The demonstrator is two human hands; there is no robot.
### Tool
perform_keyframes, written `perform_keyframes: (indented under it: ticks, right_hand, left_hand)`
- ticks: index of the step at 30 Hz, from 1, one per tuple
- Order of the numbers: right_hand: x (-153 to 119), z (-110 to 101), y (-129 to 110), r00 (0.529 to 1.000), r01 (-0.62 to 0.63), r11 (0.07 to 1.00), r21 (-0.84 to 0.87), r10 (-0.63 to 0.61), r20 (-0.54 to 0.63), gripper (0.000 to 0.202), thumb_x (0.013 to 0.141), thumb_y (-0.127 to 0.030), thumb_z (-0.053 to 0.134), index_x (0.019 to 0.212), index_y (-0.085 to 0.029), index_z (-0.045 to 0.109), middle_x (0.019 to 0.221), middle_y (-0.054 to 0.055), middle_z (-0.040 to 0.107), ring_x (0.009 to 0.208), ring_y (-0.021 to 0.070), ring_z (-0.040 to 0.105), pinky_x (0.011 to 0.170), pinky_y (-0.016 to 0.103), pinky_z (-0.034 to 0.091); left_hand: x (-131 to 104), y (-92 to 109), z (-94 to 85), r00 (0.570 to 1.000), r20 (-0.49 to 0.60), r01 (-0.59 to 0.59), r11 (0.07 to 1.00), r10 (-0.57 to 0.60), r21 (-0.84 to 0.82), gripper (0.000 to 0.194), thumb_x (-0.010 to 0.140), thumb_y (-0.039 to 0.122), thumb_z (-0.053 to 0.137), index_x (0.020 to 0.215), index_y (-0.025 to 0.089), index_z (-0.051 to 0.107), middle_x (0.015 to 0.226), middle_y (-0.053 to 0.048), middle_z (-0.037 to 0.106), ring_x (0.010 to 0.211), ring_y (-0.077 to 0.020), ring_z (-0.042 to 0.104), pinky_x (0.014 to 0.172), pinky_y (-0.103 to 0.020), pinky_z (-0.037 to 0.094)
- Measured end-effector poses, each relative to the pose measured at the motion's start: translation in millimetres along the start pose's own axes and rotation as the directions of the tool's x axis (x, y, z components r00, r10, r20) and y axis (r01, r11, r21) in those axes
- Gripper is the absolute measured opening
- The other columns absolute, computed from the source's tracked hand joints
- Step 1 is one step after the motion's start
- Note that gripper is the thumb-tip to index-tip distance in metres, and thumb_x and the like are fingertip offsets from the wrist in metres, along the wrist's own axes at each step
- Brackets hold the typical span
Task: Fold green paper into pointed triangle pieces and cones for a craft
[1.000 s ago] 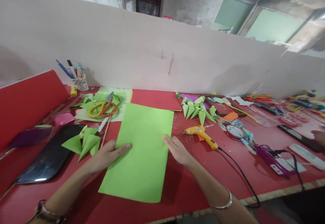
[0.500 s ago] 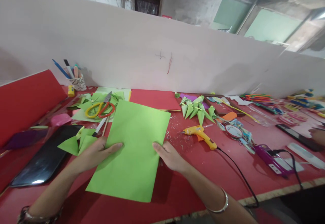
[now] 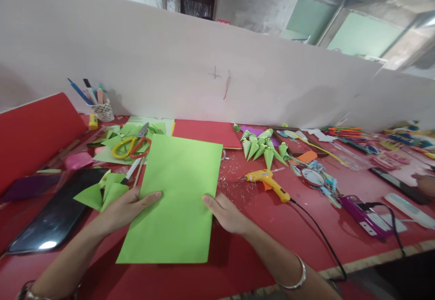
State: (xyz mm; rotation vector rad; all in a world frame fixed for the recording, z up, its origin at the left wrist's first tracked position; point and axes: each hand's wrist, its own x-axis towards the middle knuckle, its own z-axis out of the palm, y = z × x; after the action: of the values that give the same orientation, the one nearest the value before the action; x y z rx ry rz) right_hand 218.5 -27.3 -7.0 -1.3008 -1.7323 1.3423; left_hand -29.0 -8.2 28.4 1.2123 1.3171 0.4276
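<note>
Green sheet (image 3: 180, 173), head view: over the worktop (image 3: 251, 263), long axis running away from the person.
Left hand (image 3: 127, 207): at its left, clamped on that edge, thumb on top.
Right hand (image 3: 229, 214): at its right, clamped on that edge, about equally near.

I grip one green sheet (image 3: 180, 168) with two hands, my left hand (image 3: 127, 205) and my right hand (image 3: 227, 212). On the table (image 3: 268, 245) I count one pair of scissors (image 3: 136, 147), one glue gun (image 3: 267, 180), one purple socket block (image 3: 363, 218) toward the near edge, and one pen cup (image 3: 103, 111) by the far edge; the green cones (image 3: 260, 149) overlap too much to count.
</note>
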Motion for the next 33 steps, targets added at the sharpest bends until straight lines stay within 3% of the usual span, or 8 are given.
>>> perform_keyframes:
  ticks: [6,13,17,21,25,33]
  right_hand:
    - [0,-3,0,0.999,0.025,0.999,-0.031,-0.024,0.021,0.053,0.077,-0.065,0.029,0.051,-0.020,0.025,0.050,-0.005,0.019,0.047,0.0063,0.020,0.043,0.022,0.017]
    - [-1,-2,-1,1.000,0.006,0.997,-0.077,-0.006,-0.008,0.051,0.078,-0.063,0.030,0.051,-0.020,0.021,0.050,-0.005,0.017,0.046,0.0056,0.018,0.043,0.022,0.015]
    - [1,-1,0,0.999,0.011,0.998,-0.057,-0.013,-0.041,0.049,0.079,-0.060,0.031,0.052,-0.020,0.022,0.052,-0.005,0.018,0.048,0.0061,0.020,0.044,0.022,0.016]
    - [2,-1,0,0.999,0.024,1.000,0.012,-0.023,-0.040,0.046,0.081,-0.056,0.031,0.053,-0.020,0.024,0.053,-0.005,0.019,0.050,0.0065,0.022,0.044,0.022,0.018]
    - [2,-2,1,0.999,0.008,0.999,0.048,-0.006,-0.031,0.046,0.079,-0.057,0.035,0.053,-0.019,0.025,0.054,-0.005,0.020,0.050,0.0065,0.022,0.045,0.022,0.018]
    - [3,-3,0,1.000,-0.004,0.996,0.084,0.001,0.029,0.050,0.078,-0.062,0.032,0.056,-0.018,0.036,0.056,-0.004,0.028,0.055,0.0082,0.028,0.049,0.022,0.024]
  left_hand:
    - [-2,-1,3.9,0.996,0.029,0.083,0.978,-0.079,-0.190,0.032,0.061,0.044,0.069,0.079,0.018,0.068,0.077,-0.006,0.072,0.072,-0.0230,0.067,0.067,-0.030,0.054]
    - [-4,-3,3.6,0.984,0.118,0.160,0.961,-0.136,-0.224,0.038,0.046,0.046,0.076,0.072,0.018,0.070,0.083,-0.009,0.072,0.081,-0.0276,0.066,0.075,-0.035,0.053]
    - [-3,-11,-0.3,0.989,0.062,0.144,0.981,-0.137,-0.130,0.034,0.049,0.047,0.074,0.070,0.021,0.072,0.091,-0.008,0.070,0.090,-0.0294,0.063,0.082,-0.035,0.050]
    - [-5,-13,0.7,0.981,0.168,0.105,0.994,-0.100,-0.023,0.031,0.055,0.047,0.070,0.067,0.019,0.072,0.083,-0.009,0.071,0.090,-0.0335,0.062,0.082,-0.038,0.050]
    - [-7,-6,6.9,0.974,0.205,0.106,0.993,-0.094,-0.051,0.030,0.059,0.045,0.066,0.065,0.016,0.072,0.070,-0.010,0.071,0.082,-0.0346,0.064,0.076,-0.039,0.052]
    - [-4,-8,5.9,0.986,0.154,0.089,0.979,-0.061,-0.182,0.024,0.063,0.035,0.066,0.078,0.017,0.071,0.086,-0.008,0.071,0.091,-0.0291,0.063,0.081,-0.033,0.049]
